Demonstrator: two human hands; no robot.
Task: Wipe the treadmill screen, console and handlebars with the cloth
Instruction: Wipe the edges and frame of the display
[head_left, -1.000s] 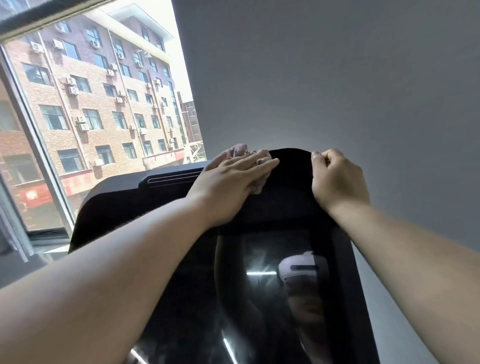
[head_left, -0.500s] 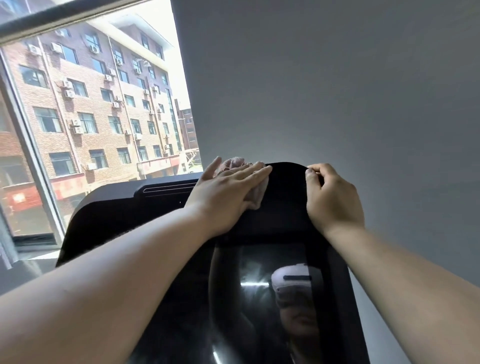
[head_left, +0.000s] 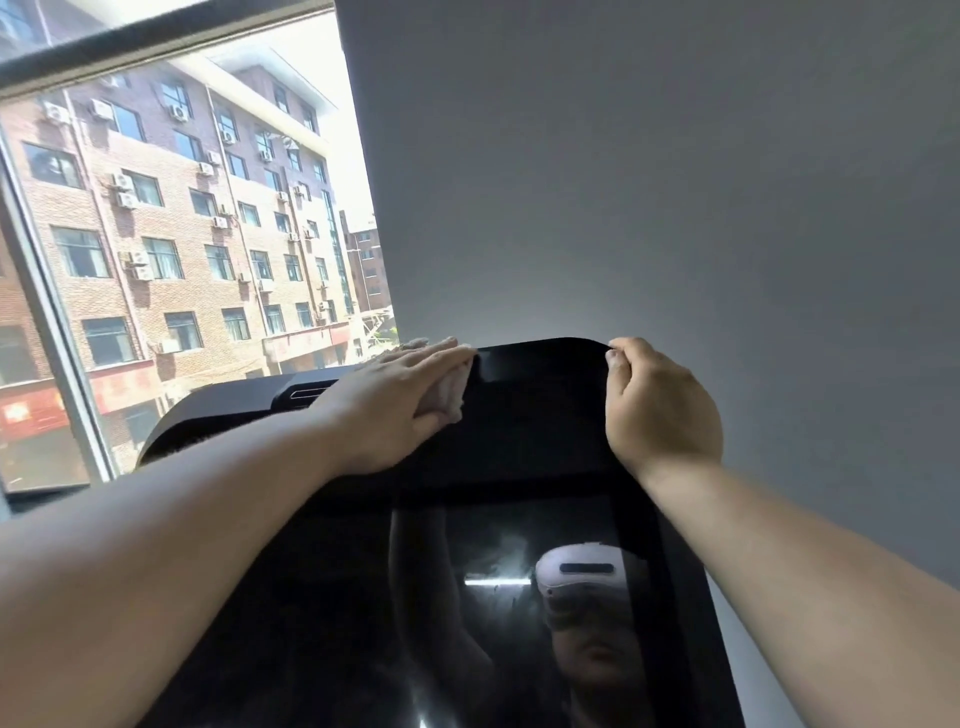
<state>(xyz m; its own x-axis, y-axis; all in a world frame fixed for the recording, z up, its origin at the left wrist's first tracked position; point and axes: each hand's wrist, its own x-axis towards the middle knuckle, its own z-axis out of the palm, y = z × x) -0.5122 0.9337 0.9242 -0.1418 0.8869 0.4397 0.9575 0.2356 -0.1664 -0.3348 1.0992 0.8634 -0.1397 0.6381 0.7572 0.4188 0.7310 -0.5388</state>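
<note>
Nearest the camera, two bare forearms reach up and away from the lower corners. Between them lies the glossy black screen, tilted back, its dark glass mirroring a white headset and a raised arm. Above the screen comes the matte black console, a broad panel with rounded upper corners.

The left hand lies flat on the console's upper left part, fingers straight and close together, pressing the cloth against the surface. The cloth is pale and crumpled, mostly covered by the palm, and shows only past the fingertips and under the hand's right edge, up by the console's top rim. The right hand holds the console's upper right corner, its fingers curled over the top edge and the thumb on the near face. The two hands are well apart, with bare black panel between them.

Left of the left hand a narrow vent slot sits in the console's housing. Beyond stand a plain grey wall and, to the left, a window looking onto a brick building with many air-conditioning units.
</note>
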